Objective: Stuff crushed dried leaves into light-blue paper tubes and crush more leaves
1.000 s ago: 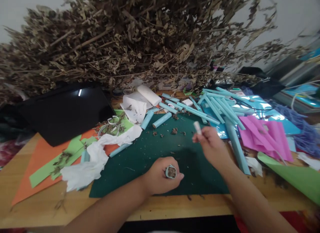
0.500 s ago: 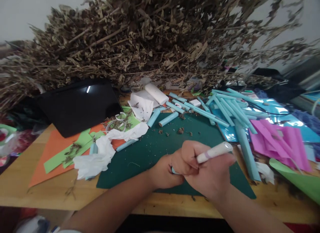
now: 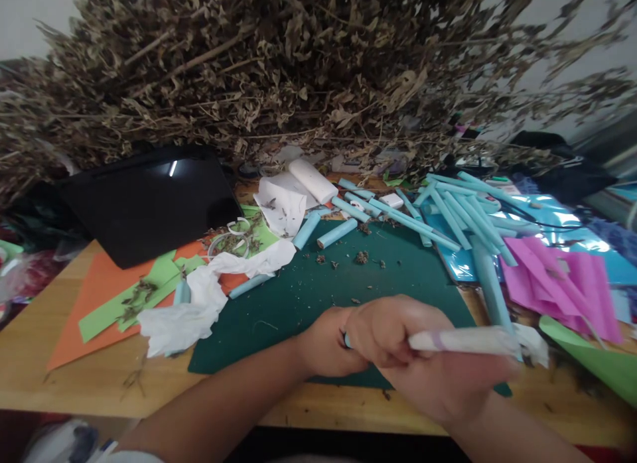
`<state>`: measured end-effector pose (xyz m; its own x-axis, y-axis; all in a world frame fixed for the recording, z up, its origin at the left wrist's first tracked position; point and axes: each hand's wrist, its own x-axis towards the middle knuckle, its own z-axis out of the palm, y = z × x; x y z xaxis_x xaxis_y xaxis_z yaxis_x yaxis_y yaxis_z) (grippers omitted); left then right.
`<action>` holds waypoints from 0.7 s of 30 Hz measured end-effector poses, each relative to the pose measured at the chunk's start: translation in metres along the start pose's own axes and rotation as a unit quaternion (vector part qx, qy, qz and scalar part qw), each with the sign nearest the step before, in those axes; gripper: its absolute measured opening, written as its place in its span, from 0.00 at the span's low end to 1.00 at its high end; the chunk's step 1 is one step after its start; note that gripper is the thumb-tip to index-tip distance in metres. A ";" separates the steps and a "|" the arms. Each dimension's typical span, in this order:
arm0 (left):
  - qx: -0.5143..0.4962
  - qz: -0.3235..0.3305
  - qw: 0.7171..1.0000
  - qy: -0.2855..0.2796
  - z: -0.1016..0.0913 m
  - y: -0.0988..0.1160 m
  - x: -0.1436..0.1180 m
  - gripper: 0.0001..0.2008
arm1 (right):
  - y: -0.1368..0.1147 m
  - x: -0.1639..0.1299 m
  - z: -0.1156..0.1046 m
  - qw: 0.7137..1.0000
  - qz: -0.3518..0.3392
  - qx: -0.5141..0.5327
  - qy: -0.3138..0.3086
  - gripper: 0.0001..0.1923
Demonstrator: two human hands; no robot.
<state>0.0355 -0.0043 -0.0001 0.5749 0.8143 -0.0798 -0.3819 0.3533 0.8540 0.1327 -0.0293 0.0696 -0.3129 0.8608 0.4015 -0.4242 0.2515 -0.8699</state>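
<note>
The right hand (image 3: pixel 423 363) grips a white stick (image 3: pixel 468 340) lying sideways, its near end touching the left hand (image 3: pixel 328 347). That left fist closes on a blue tube (image 3: pixel 347 341), barely visible.

At the lower centre of the frame, the right hand (image 3: pixel 428 370) grips a white pen (image 3: pixel 468 340) against the left hand (image 3: pixel 326 343), which is closed around a blue paper tube (image 3: pixel 347 341) over the green mat (image 3: pixel 318 297).

white pen (image 3: pixel 462 340) level, blue tube (image 3: pixel 347 340) upright
</note>
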 end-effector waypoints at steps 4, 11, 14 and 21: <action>0.132 0.031 0.988 -0.074 -0.003 -0.001 -0.001 0.05 | -0.005 0.004 0.002 0.999 -0.034 -0.012 0.004 0.28; 0.221 0.054 0.970 -0.090 -0.004 -0.003 -0.002 0.05 | -0.009 0.007 -0.002 1.000 0.012 0.001 0.003 0.29; 0.199 0.057 0.976 -0.072 -0.003 -0.003 -0.003 0.04 | -0.013 0.010 -0.001 0.998 0.054 0.037 0.020 0.31; 0.207 0.065 0.974 -0.067 -0.001 -0.001 -0.004 0.05 | -0.016 0.013 -0.001 0.998 0.065 0.018 0.010 0.31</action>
<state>0.0327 -0.0072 -0.0009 0.6414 0.7622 0.0873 -0.1488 0.0120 0.9888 0.1363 -0.0218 0.0880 -0.3512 0.8937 0.2792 -0.4117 0.1204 -0.9033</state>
